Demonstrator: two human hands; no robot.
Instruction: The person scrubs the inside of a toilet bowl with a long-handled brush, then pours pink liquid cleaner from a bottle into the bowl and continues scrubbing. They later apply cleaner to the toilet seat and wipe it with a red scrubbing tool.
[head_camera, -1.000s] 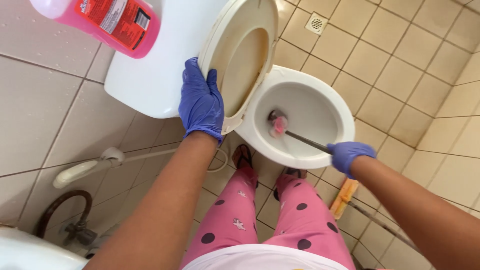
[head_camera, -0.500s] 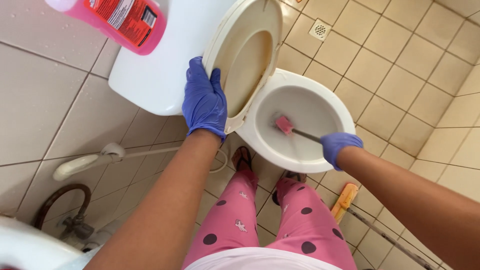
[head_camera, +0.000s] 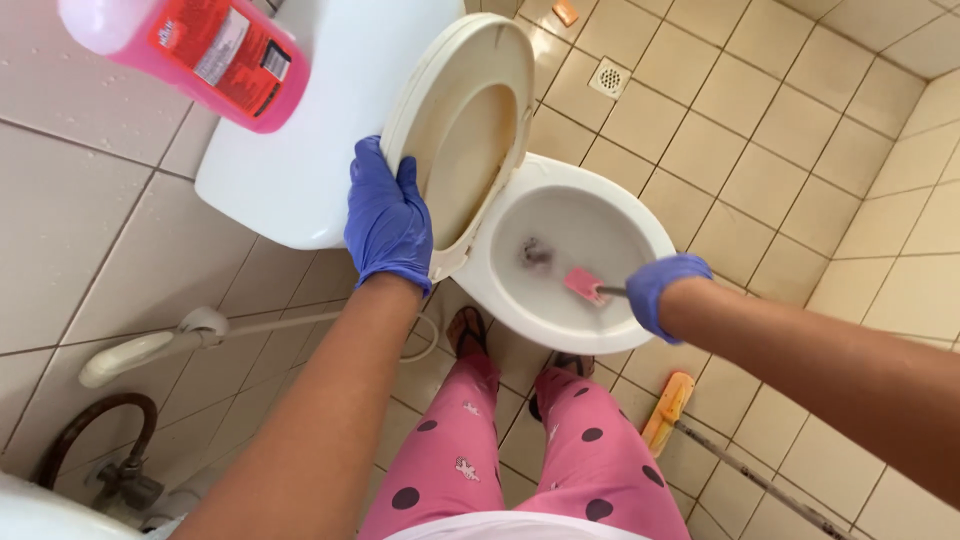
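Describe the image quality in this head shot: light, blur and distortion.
Head view: warm, even daylight with soft shadows and no harsh glare on the floor tiles. The pink brush head and right hand are slightly motion-blurred inside the toilet bowl. The left hand on the raised seat is sharp. Wide-angle distortion stretches the arms and bends the tile lines at the edges.

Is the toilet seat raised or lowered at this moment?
Raised. The toilet seat stands up against the cistern, the left hand holds its edge, and the bowl rim is bare.
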